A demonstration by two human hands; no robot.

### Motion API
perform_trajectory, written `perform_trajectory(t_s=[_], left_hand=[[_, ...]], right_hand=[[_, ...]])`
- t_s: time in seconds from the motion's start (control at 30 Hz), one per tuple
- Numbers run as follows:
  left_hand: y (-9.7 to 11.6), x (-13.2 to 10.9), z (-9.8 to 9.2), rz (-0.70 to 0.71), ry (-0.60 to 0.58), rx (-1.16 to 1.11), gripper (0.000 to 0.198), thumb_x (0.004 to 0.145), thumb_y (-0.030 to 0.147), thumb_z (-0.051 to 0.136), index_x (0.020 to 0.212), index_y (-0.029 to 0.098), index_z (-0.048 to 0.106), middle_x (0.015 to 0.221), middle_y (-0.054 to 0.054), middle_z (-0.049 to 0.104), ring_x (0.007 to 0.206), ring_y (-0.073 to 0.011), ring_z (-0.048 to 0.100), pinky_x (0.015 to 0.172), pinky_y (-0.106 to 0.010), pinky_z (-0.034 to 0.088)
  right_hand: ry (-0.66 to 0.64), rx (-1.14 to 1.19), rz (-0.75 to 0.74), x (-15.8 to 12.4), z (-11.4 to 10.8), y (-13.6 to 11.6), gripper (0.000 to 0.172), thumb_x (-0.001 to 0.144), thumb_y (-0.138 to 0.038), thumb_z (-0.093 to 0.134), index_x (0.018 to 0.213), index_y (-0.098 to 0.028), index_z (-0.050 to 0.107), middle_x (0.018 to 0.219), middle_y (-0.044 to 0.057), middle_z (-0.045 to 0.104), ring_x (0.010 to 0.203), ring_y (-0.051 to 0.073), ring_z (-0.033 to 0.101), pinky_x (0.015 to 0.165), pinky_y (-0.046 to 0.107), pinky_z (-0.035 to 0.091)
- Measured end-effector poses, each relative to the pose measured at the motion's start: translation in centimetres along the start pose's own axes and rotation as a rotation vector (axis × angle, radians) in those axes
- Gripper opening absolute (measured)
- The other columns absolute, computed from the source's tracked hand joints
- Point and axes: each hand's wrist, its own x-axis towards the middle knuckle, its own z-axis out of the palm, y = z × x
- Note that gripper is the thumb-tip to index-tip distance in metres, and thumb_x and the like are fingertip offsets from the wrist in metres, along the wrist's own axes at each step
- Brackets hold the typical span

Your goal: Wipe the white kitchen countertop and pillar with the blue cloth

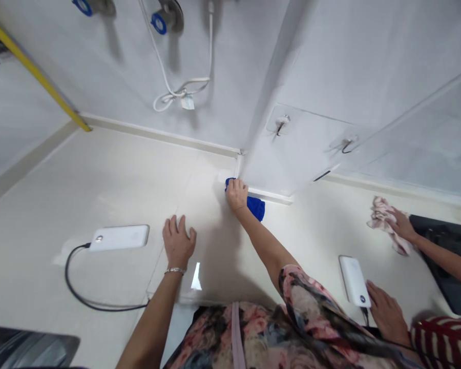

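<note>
My right hand [236,194] is closed on a blue cloth [256,208] at the inner corner of the pale countertop [138,169], against the low ledge under the wall. Part of the cloth shows beyond my fingertips, and another part hangs out behind my wrist. My left hand [177,241] lies flat on the countertop with its fingers spread and nothing in it. A bracelet is on that wrist. To the left of this hand, apart from it, lies a white power bank [119,238] with a black cable [72,287] plugged into one end.
On the right, a co-worker's hand [401,225] holds a pink cloth [384,218] beside a black panel [445,256]. Their other hand touches a second white power bank [354,281]. Hooks [281,124], a knotted white cord [180,92], blue-ringed valves [165,21] and a yellow pipe [38,74] are along the walls.
</note>
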Motion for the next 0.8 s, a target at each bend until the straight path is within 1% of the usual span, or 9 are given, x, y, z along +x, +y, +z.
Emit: perform_trajectory(t_s=[0.07, 0.17, 0.27, 0.37, 0.43, 0.53, 0.63, 0.73, 0.8], left_hand=[[0.0, 0.0, 0.1, -0.002, 0.016, 0.001, 0.053, 0.097, 0.034, 0.051, 0.143, 0.007, 0.059, 0.156, -0.026, 0.048, 0.154, -0.0425, 0.029, 0.122, -0.062, 0.031], [0.0, 0.0, 0.1, -0.011, 0.032, 0.000, 0.052, 0.097, 0.034, 0.051, 0.141, 0.009, 0.061, 0.155, -0.025, 0.048, 0.154, -0.0421, 0.030, 0.123, -0.061, 0.031], [0.0, 0.1, 0.1, -0.016, 0.033, -0.012, 0.052, 0.097, 0.033, 0.051, 0.142, 0.008, 0.060, 0.155, -0.025, 0.048, 0.154, -0.0420, 0.031, 0.123, -0.061, 0.030], [0.0, 0.1, 0.1, -0.023, 0.035, -0.033, 0.053, 0.096, 0.033, 0.051, 0.142, 0.007, 0.060, 0.155, -0.026, 0.048, 0.154, -0.0421, 0.030, 0.123, -0.062, 0.029], [0.0, 0.1, 0.2, -0.025, 0.041, -0.043, 0.053, 0.096, 0.033, 0.051, 0.141, 0.007, 0.061, 0.155, -0.026, 0.048, 0.154, -0.0421, 0.030, 0.123, -0.062, 0.029], [-0.1, 0.0, 0.3, -0.023, 0.057, -0.047, 0.052, 0.096, 0.033, 0.051, 0.140, 0.007, 0.062, 0.155, -0.025, 0.049, 0.154, -0.0422, 0.030, 0.123, -0.062, 0.030], [0.0, 0.0, 0.3, -0.022, 0.068, -0.044, 0.052, 0.097, 0.033, 0.050, 0.140, 0.006, 0.062, 0.154, -0.026, 0.049, 0.153, -0.0418, 0.031, 0.123, -0.062, 0.030], [0.0, 0.0, 0.1, -0.028, 0.061, -0.046, 0.052, 0.097, 0.033, 0.049, 0.140, 0.006, 0.062, 0.154, -0.026, 0.050, 0.153, -0.0413, 0.031, 0.123, -0.062, 0.030], [0.0, 0.0, 0.1, -0.034, 0.056, -0.051, 0.053, 0.097, 0.033, 0.048, 0.140, 0.007, 0.062, 0.154, -0.025, 0.050, 0.153, -0.0412, 0.032, 0.123, -0.061, 0.030]], right_hand=[[0.040, -0.202, 0.036, -1.9, -0.8, -0.2, 0.052, 0.104, -0.034, 0.040, 0.151, -0.012, 0.047, 0.140, 0.024, 0.060, 0.128, 0.034, 0.055, 0.115, 0.061, 0.034], [0.018, -0.323, 0.030, -4.6, -1.4, 0.2, 0.054, 0.107, -0.034, 0.037, 0.159, -0.019, 0.039, 0.153, 0.019, 0.053, 0.125, 0.030, 0.057, 0.116, 0.053, 0.034], [-0.002, -0.259, 0.133, -5.6, -1.6, 1.0, 0.054, 0.107, -0.035, 0.032, 0.157, -0.017, 0.040, 0.156, 0.019, 0.051, 0.131, 0.030, 0.054, 0.109, 0.046, 0.043], [0.033, -0.235, 0.248, -5.8, -2.0, 2.0, 0.059, 0.101, -0.037, 0.038, 0.154, -0.011, 0.043, 0.154, 0.022, 0.052, 0.138, 0.034, 0.049, 0.111, 0.052, 0.042], [0.045, -0.238, 0.260, -6.2, -2.4, 2.7, 0.061, 0.094, -0.035, 0.044, 0.152, -0.018, 0.046, 0.155, 0.020, 0.052, 0.140, 0.033, 0.048, 0.116, 0.056, 0.036], [0.052, -0.203, 0.229, -7.3, -3.0, 3.8, 0.067, 0.084, -0.032, 0.049, 0.151, -0.032, 0.048, 0.157, 0.013, 0.050, 0.143, 0.030, 0.047, 0.121, 0.054, 0.030], [0.059, -0.160, 0.259, -8.5, -3.4, 4.8, 0.072, 0.079, -0.032, 0.052, 0.150, -0.035, 0.048, 0.155, 0.013, 0.052, 0.145, 0.030, 0.046, 0.122, 0.053, 0.028], [0.060, -0.145, 0.413, -9.2, -3.8, 5.6, 0.062, 0.078, -0.032, 0.055, 0.140, -0.035, 0.057, 0.145, 0.017, 0.059, 0.142, 0.030, 0.049, 0.118, 0.050, 0.035], [0.059, -0.121, 0.528, -9.2, -4.1, 6.1, 0.052, 0.079, -0.031, 0.057, 0.131, -0.032, 0.063, 0.138, 0.017, 0.063, 0.138, 0.031, 0.052, 0.114, 0.049, 0.040]])
